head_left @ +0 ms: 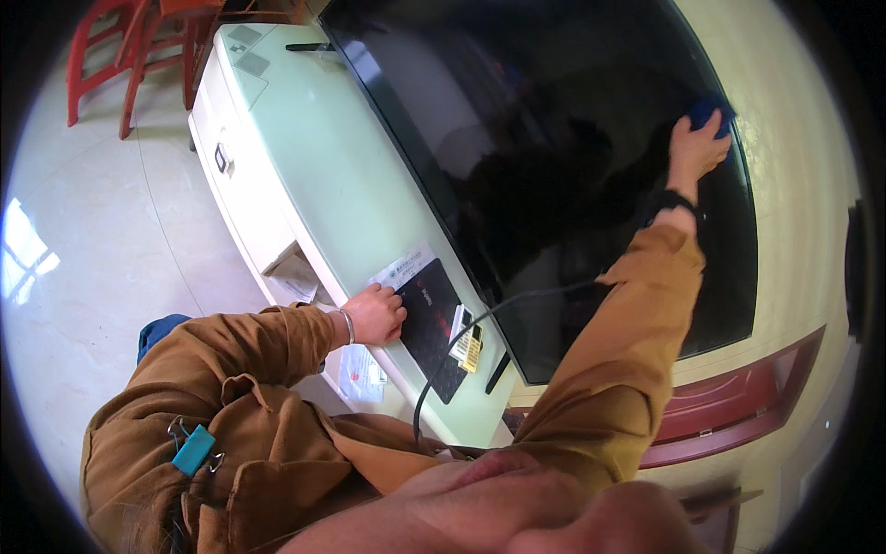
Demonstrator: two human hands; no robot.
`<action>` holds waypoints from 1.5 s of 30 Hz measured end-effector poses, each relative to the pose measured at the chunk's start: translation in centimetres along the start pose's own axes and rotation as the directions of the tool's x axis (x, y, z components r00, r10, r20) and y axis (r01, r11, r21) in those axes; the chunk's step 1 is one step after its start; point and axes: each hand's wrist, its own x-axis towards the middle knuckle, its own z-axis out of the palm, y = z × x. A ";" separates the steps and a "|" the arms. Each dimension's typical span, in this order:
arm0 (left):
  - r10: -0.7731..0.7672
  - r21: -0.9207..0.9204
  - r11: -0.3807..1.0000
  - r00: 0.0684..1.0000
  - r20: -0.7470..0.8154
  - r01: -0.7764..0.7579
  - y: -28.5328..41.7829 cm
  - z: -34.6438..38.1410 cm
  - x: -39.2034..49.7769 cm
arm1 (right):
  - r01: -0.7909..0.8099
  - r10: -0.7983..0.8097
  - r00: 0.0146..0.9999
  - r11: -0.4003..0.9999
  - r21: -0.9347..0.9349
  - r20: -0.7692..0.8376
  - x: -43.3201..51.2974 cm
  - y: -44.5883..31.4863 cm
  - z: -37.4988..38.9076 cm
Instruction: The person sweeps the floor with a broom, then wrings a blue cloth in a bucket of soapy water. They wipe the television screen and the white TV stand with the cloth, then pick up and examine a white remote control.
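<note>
My right hand (699,147) presses a dark blue cloth (711,114) against the black screen of a large flat television (554,138), close to its upper right edge. On the front edge of the white cabinet (325,173), my left hand (374,315) rests with curled fingers. Its fingertips touch the side of a thin black mat (432,318), apparently a mouse pad; whether they grip anything is hidden. A sheet of printed paper (408,266) lies partly under that mat. Two remote controls, one white (458,329) and one yellowish (472,352), lie on the mat's right part.
A black cable (512,299) hangs across the view in front of the television. Below the cabinet top, papers (294,277) and a plastic packet (361,374) sit in an open shelf. Red plastic stools (104,55) stand at upper left. A dark red panel (734,401) is at right.
</note>
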 end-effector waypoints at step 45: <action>0.020 -0.030 0.999 0.998 -0.056 -0.021 -0.3 1.3 -0.7 | 0.521 -0.949 0.045 0.288 0.803 0.311 -30.2 -15.9 3.9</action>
